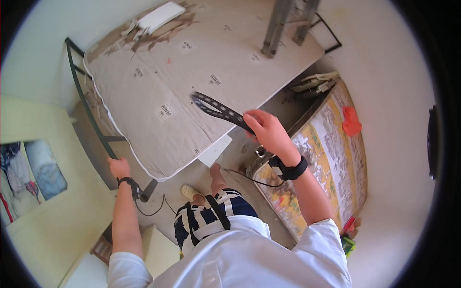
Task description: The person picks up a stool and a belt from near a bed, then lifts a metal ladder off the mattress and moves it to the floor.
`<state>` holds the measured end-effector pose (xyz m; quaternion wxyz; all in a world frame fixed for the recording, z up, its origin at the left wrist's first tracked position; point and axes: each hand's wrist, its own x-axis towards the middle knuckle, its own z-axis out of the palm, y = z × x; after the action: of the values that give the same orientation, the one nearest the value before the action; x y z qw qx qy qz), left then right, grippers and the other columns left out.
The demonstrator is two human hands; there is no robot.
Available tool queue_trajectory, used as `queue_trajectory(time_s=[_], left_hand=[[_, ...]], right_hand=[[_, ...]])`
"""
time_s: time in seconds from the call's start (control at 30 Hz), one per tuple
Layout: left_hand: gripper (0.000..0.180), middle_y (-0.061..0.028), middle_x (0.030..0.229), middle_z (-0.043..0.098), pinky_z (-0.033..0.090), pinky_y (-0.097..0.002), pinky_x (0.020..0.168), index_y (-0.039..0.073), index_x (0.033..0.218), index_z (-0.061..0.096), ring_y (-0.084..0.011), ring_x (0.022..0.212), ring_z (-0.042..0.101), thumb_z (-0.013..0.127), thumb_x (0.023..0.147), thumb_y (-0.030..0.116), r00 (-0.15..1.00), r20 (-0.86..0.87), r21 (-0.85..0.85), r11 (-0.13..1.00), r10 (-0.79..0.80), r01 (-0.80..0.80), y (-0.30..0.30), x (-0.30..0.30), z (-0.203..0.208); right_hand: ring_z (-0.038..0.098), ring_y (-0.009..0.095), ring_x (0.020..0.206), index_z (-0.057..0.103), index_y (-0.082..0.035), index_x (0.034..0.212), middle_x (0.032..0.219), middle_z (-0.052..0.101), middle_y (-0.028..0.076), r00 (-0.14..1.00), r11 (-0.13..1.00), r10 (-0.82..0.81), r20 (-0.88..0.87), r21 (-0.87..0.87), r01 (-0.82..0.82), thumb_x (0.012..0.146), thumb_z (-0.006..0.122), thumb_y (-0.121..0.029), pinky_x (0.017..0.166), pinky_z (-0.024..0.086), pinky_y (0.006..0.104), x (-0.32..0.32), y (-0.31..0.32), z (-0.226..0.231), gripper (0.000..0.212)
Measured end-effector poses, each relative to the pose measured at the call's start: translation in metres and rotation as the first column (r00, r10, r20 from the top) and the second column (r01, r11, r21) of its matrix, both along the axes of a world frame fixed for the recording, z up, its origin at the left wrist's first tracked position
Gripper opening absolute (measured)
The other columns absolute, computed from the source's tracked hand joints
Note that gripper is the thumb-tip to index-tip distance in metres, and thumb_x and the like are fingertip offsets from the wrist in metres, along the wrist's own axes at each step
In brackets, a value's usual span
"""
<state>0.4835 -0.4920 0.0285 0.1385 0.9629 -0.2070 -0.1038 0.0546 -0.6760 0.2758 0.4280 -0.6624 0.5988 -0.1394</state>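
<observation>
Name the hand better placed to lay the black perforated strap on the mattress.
Probably the right hand: it holds the strap out toward the mattress, while the left hand grips the dark bed frame.

Orange bundle [352, 122] on a patterned surface [331, 139]; clothes [47, 175] in a cream cabinet [79, 185]

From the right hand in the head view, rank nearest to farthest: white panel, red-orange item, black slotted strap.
From the right hand:
1. Black slotted strap: held in its fingers, extending up and left.
2. Red-orange item: off to the right.
3. White panel: upper left, at the far side of the grey-beige mattress.
</observation>
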Motion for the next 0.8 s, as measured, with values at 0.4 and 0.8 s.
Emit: queue_trajectory(time_s=[0.4,0.8], left_hand=[[0.032,-0.0095,0.111,0.06,0.047,-0.031,0.085,0.002,0.12,0.05,-0.0173,0.101,0.058,0.045,0.096,0.023,-0.017,-0.809,-0.588,0.809,-0.588,0.024,0.053,-0.18,0.202],[0.017,-0.0143,0.11,0.063,0.044,-0.0301,0.092,0.0,0.108,0.051,-0.0182,0.103,0.059,0.048,0.093,0.006,0.369,-0.633,-0.763,0.628,-0.681,-0.151,0.102,-0.264,0.209]], right_hand=[[0.056,0.032,0.065,0.054,0.001,0.09,0.071,0.059,0.017,0.918,0.98,0.198,0.343,-0.039,-0.197,0.091,0.054,-0.022,0.061,0.044,0.0389,0.036,0.184,-0.021,0.023],[0.061,0.033,0.068,0.056,-0.002,0.108,0.076,0.062,0.019,0.736,0.919,0.36,0.572,-0.081,-0.387,0.084,0.065,-0.026,0.062,0.046,0.0386,0.009,0.22,-0.049,0.035]])
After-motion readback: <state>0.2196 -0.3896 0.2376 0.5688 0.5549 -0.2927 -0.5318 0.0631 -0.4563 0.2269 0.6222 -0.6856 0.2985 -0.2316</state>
